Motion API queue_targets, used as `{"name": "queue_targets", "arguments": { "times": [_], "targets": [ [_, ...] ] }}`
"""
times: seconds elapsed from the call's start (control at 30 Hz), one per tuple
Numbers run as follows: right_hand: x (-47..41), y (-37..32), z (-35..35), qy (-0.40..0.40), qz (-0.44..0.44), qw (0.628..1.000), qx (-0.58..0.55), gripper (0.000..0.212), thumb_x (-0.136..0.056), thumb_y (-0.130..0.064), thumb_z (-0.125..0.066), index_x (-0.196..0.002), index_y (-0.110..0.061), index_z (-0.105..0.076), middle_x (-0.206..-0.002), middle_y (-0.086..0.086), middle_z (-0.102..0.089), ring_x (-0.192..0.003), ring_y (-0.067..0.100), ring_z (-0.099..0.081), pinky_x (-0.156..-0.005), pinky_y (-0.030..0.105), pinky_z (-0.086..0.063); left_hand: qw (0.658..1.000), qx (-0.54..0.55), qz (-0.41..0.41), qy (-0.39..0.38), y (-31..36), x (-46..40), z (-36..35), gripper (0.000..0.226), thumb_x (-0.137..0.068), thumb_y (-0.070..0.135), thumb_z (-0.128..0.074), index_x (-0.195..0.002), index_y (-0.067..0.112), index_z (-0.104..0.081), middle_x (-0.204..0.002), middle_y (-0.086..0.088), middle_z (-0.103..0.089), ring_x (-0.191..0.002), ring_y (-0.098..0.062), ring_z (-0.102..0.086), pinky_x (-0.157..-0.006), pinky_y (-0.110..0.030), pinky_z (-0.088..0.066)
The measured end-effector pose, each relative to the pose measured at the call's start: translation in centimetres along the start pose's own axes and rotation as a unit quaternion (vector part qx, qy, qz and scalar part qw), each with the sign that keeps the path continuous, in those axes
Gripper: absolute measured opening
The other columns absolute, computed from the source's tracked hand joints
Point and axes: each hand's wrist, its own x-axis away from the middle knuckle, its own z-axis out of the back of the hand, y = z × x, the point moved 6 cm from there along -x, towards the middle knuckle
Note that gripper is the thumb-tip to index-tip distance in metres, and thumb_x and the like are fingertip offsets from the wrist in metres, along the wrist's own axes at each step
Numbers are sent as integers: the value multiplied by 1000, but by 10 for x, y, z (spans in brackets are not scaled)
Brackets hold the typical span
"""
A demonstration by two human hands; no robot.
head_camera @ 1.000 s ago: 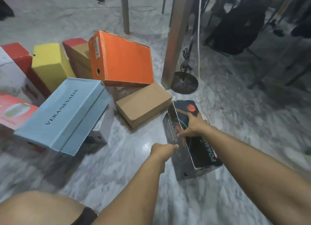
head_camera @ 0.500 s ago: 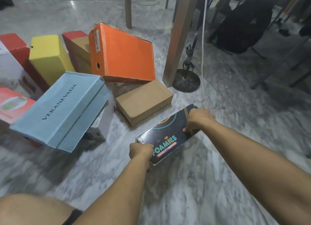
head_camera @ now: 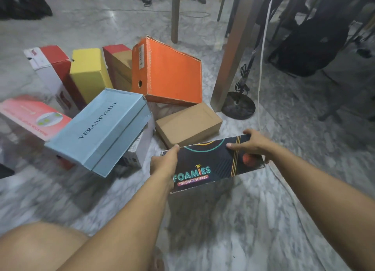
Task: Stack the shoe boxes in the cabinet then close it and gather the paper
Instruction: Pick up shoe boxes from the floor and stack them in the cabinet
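Above a grey marble floor (head_camera: 253,220), two bare hands hold a black shoe box (head_camera: 213,161) printed "FOAMIES SKECHERS", lid facing up and tilted a little toward the camera. The left hand (head_camera: 165,165) grips the box's left short end, thumb lying along the top edge. The right hand (head_camera: 255,144) clasps the far right end, thumb on the lid and fingers curled over the back edge. The box sits level between both hands, seemingly lifted clear of the floor, with a shadow beneath it.

It looks like stiff cardboard with sharp corners, probably light, though whether shoes are inside cannot be told. A grip at both short ends suits it; the printed surface looks smooth and may slip, and a loose lid could lift off.

Just beyond the hands lies a plain brown box (head_camera: 188,122). To the left, a pale blue box (head_camera: 99,132) marked "VERANEVADA" leans on others. Behind stand an orange box (head_camera: 168,74), a yellow box (head_camera: 88,74) and red boxes. No cabinet or paper is in view.
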Motion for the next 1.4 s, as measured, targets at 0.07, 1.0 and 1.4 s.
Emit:
{"name": "queue_targets", "arguments": {
  "times": [0.07,1.0,1.4],
  "targets": [
    [18,-14,12,8,2,998,-58,99,-62,-64,-79,-142,-20,-42,-140,6,-47,-125,37,-51,-78,54,-54,999,24,-19,17,23,9,13,71,-53,49,-78,-110,13,-57,-88,-12,-73,-62,-31,-72,-65,-51,-60],
    [303,-379,-78,-93,401,908,81,56,-55,-44,-90,-97,-14,-68,-89,6,-69,-76,24,-67,-58,35,-61,947,-1,-281,154,158,203,441,27,-78,-6,-67,-82,20,-63,-96,-6,-72,-99,-25,-65,-91,-39,-49],
    [407,-533,-259,-225,547,802,89,65,-41,-35,-97,-98,-18,-71,-90,11,-74,-72,31,-74,-48,35,-58,896,61,-241,369,102,230,628,99,-63,14,-89,-146,18,-36,-142,0,-47,-124,-23,-49,-97,-35,-37]
  ]
}}
